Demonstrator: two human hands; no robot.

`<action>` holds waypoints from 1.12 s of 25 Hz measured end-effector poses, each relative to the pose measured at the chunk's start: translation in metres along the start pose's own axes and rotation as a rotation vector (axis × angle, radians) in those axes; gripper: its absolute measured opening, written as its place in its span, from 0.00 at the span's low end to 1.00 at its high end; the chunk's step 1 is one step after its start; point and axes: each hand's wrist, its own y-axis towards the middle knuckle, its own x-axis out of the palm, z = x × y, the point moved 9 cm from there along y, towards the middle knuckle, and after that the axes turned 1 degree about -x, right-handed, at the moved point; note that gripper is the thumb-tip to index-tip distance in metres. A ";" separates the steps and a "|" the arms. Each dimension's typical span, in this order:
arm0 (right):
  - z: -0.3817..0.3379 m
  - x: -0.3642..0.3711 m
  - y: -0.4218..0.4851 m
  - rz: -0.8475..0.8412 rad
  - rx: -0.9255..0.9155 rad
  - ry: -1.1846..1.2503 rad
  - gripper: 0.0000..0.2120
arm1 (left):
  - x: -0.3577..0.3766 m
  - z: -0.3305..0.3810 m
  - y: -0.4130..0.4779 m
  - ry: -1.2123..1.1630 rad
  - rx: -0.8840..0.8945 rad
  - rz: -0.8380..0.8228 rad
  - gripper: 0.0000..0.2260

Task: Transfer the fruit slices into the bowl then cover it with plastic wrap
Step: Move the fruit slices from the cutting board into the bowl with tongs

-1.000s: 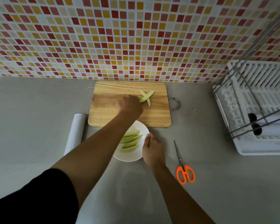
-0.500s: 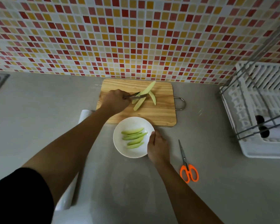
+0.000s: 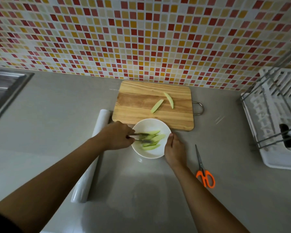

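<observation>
Surroundings: orange-handled scissors [image 3: 204, 172] right of the bowl [image 3: 151, 123], plastic wrap roll [image 3: 91, 162] left of it, cutting board [image 3: 139, 105] just behind.
Bowl contents: green fruit slices [image 3: 154, 137].
Board: two slices [image 3: 163, 102] left.
Left hand [image 3: 118, 137]: closed around metal tongs [image 3: 141, 137], tips over the bowl.
Right hand [image 3: 174, 151]: grips the bowl's right rim.

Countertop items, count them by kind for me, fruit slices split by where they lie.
Pale green fruit slices on the wooden cutting board: 2
Pale green fruit slices in the white round bowl: about 5, overlapping
Orange-handled scissors: 1
White plastic wrap roll: 1
Metal tongs: 1
Total: about 12
</observation>
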 end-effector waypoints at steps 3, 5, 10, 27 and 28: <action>0.001 0.001 0.001 0.002 -0.004 0.014 0.18 | -0.021 -0.002 0.006 -0.092 0.015 0.009 0.11; 0.002 0.002 0.002 0.013 -0.003 0.027 0.18 | -0.049 -0.004 0.019 -0.179 0.039 0.142 0.09; 0.004 0.001 0.002 0.042 -0.008 0.006 0.18 | -0.051 -0.016 0.087 -0.079 -0.191 0.275 0.15; 0.000 -0.001 -0.002 0.026 0.011 -0.001 0.18 | -0.018 0.005 0.003 -0.147 0.253 0.085 0.13; 0.001 -0.001 -0.002 0.024 0.018 -0.004 0.19 | -0.004 0.009 -0.004 -0.092 0.247 0.034 0.13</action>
